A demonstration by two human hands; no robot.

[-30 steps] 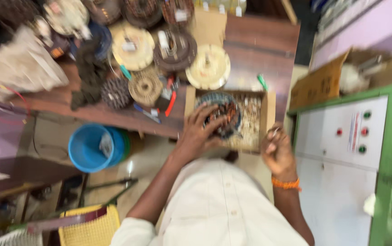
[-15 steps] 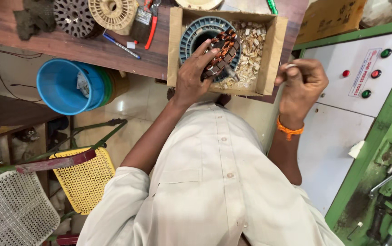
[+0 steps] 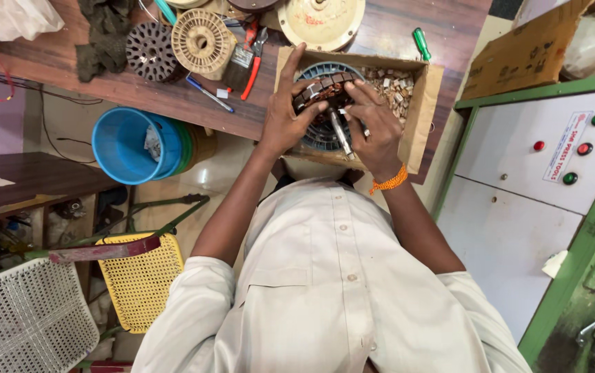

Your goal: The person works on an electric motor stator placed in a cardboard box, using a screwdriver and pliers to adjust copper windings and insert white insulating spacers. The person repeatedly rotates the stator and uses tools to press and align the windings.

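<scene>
A round motor stator (image 3: 319, 88) with copper windings and a blue rim sits in an open cardboard box (image 3: 427, 103) on the wooden bench (image 3: 138, 86). My left hand (image 3: 282, 119) grips the stator's left side, thumb across the windings. My right hand (image 3: 378, 128), with an orange band at the wrist, rests on the stator's right side and holds a thin metal tool (image 3: 340, 135) against it. Small pale scraps lie in the box's right part.
On the bench lie a dark laminated core (image 3: 149, 48), a cream wound core (image 3: 201, 40), red-handled pliers (image 3: 250, 61), a blue pen (image 3: 210, 94) and a green screwdriver (image 3: 421, 43). A blue bucket (image 3: 121, 145) and a yellow mesh stool (image 3: 142, 276) stand left; a green-framed cabinet (image 3: 518, 179) stands right.
My right hand has come in from beside the box onto the stator with the tool. The view has tipped down, bringing the box closer. The left hand has stayed on the stator.
</scene>
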